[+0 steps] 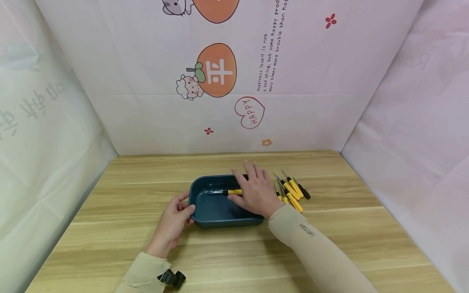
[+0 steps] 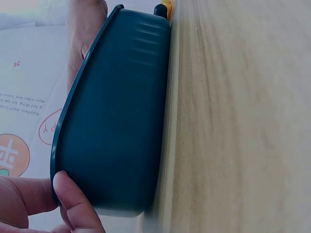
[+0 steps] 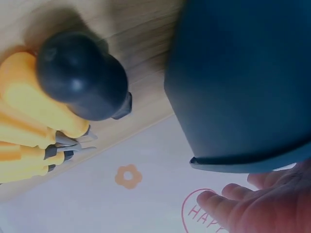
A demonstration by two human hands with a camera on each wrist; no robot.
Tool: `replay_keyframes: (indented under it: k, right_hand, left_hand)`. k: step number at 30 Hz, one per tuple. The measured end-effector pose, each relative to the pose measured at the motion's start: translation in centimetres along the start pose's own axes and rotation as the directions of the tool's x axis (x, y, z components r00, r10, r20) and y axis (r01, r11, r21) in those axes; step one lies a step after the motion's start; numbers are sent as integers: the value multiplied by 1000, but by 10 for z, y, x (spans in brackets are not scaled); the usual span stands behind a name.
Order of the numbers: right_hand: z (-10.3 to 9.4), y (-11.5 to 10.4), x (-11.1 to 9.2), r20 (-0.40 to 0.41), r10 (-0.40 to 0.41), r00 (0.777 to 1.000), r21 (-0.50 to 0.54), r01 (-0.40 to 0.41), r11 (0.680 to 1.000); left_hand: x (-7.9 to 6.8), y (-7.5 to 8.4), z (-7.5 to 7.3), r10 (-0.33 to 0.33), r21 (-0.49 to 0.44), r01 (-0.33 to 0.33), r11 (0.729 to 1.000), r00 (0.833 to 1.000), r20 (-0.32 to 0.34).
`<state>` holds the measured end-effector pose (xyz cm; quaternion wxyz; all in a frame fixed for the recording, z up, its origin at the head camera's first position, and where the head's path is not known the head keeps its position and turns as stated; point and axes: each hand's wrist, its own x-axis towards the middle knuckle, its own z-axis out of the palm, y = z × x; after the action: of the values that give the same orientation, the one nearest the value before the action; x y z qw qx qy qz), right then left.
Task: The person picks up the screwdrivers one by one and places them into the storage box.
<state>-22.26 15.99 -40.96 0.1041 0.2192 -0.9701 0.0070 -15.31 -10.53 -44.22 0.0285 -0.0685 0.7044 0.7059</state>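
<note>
A dark teal rectangular box (image 1: 212, 209) stands on the table. My left hand (image 1: 172, 221) grips its left end, thumb on one side of the rim and fingers on the other, as the left wrist view also shows. Over the box's right part is my right hand (image 1: 256, 193), palm down with fingers spread and extended past the far rim. Inside the box lies a screwdriver (image 1: 233, 192) with a yellow handle, its shaft toward the left. The handle's right end is hidden beneath my right hand.
Several yellow-handled screwdrivers (image 1: 293, 197) lie in a loose group right of the box, with a black-handled screwdriver (image 1: 304, 191) at their right side. A printed white cloth (image 1: 300, 122) hangs behind the wood-grain table (image 1: 146, 175), and white cloth encloses both sides.
</note>
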Motion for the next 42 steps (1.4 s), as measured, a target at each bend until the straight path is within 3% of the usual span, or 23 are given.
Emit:
replay_keyframes:
  k: [27,42]
  right_hand:
    - [-8,28,-7,20,68,997,21,-69,997]
    - [-7,48,-15,-7,121,993,56,-120,991]
  left_hand:
    - [1,2,2,0,2,0,1000,1000,0]
    - [1,1,1,-9,-4,9,1000,1000,-3]
